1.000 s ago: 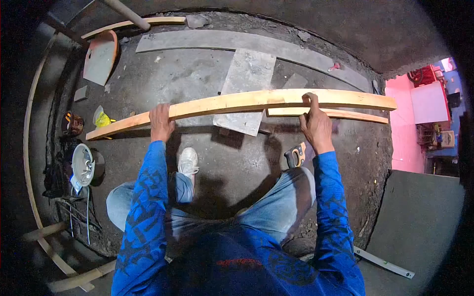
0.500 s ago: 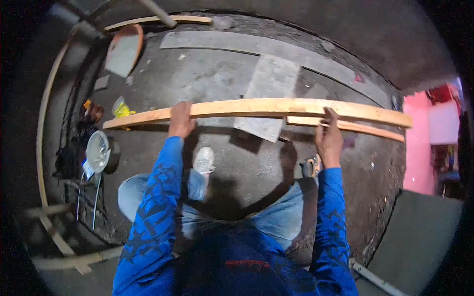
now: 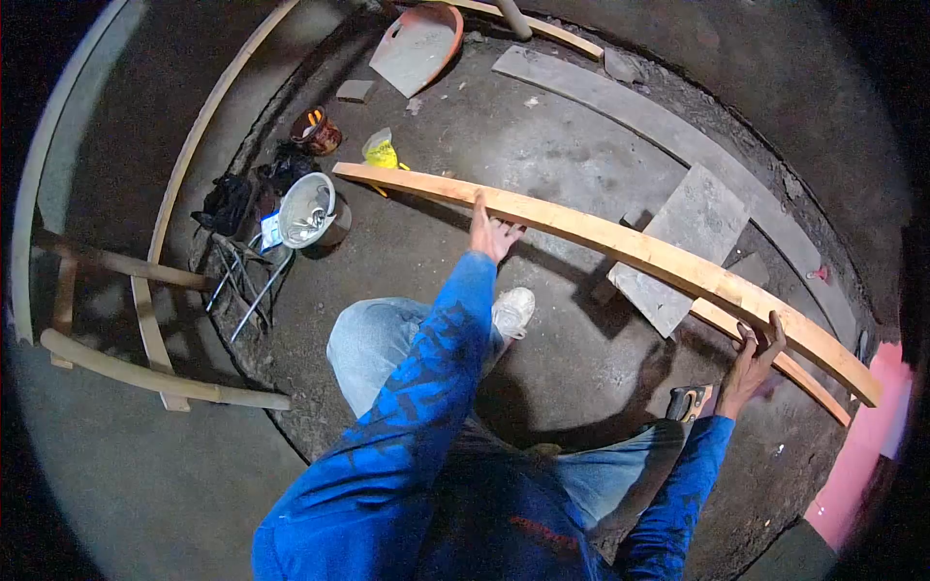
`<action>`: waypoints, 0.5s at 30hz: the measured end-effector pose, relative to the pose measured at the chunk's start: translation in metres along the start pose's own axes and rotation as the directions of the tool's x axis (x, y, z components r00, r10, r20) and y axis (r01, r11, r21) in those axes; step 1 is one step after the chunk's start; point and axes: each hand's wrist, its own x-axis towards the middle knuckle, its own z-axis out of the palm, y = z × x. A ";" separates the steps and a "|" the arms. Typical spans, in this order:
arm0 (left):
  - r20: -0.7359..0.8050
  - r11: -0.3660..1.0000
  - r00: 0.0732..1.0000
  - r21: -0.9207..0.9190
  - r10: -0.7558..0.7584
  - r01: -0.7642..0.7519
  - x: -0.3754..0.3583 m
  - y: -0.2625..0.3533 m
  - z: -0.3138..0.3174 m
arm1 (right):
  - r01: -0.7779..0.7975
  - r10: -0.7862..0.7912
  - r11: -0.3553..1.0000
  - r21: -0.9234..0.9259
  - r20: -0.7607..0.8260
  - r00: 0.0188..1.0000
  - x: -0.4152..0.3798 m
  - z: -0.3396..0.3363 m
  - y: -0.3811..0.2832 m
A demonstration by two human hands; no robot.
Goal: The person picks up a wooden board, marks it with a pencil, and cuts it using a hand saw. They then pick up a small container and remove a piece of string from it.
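Beam (image 3: 601, 235) touched by left grip (image 3: 491, 234), splayed; right grip (image 3: 750, 371), half-curled.

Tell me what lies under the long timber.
The grey board passes beneath the long timber, showing on both sides. The timber covers a band across it. A shorter wooden strip shows along the near edge; whether it runs underneath is hidden.
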 end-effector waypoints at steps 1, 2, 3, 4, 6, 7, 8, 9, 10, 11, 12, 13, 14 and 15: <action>0.007 1.000 1.000 -0.001 -0.001 0.001 0.006 0.001 0.004 | 0.005 -0.005 1.000 0.001 -0.006 1.000 0.000 0.002 0.000; 0.085 0.997 0.995 0.051 0.054 -0.058 0.020 -0.002 0.000 | -0.055 0.059 0.996 0.074 -0.053 0.997 -0.002 0.008 -0.008; 0.163 0.988 0.981 0.096 0.101 -0.118 0.025 -0.004 -0.001 | -0.111 0.126 0.983 0.147 -0.095 0.987 -0.006 0.012 -0.017; 0.210 0.991 0.973 0.076 0.093 -0.111 0.027 -0.006 -0.004 | -0.148 0.174 0.969 0.198 -0.119 0.978 -0.004 0.013 -0.023; 0.214 0.994 0.971 -0.023 0.109 -0.106 0.005 -0.014 0.018 | -0.137 0.209 0.928 0.347 -0.178 0.962 0.009 0.003 0.002; 0.211 0.992 0.971 -0.075 0.112 -0.099 -0.008 -0.019 0.027 | -0.138 0.266 0.862 0.487 -0.204 0.942 0.016 -0.008 0.019; 0.238 0.985 0.959 -0.109 0.157 -0.134 -0.026 -0.023 0.041 | -0.095 0.226 0.899 0.428 -0.266 0.937 0.024 -0.024 0.033; 0.362 0.984 0.921 -0.147 0.145 -0.097 -0.037 -0.025 0.048 | -0.044 0.229 0.852 0.522 -0.295 0.928 0.023 -0.031 0.033; 0.406 0.981 0.902 -0.175 0.148 -0.082 -0.056 -0.026 0.060 | -0.025 0.195 0.841 0.540 -0.259 0.946 0.030 -0.056 0.050; 0.448 0.978 0.882 -0.198 0.149 -0.065 -0.080 -0.027 0.074 | 0.013 0.169 0.829 0.559 -0.273 0.947 0.032 -0.076 0.067; 0.433 0.970 0.887 -0.235 0.158 -0.058 -0.098 -0.030 0.088 | 0.079 0.178 0.820 0.567 -0.383 0.906 0.020 -0.075 0.044; 0.421 0.961 0.892 -0.271 0.163 -0.047 -0.117 -0.032 0.101 | 0.063 0.370 0.659 0.749 -0.396 0.840 0.016 -0.082 0.016; 0.413 0.948 0.893 -0.317 0.179 -0.044 -0.147 -0.029 0.116 | 0.076 0.384 0.560 0.825 -0.340 0.858 0.018 -0.100 0.023; 0.441 0.928 0.881 -0.373 0.171 0.007 -0.152 -0.032 0.117 | 0.171 0.378 0.575 0.800 -0.446 0.811 0.011 -0.101 -0.006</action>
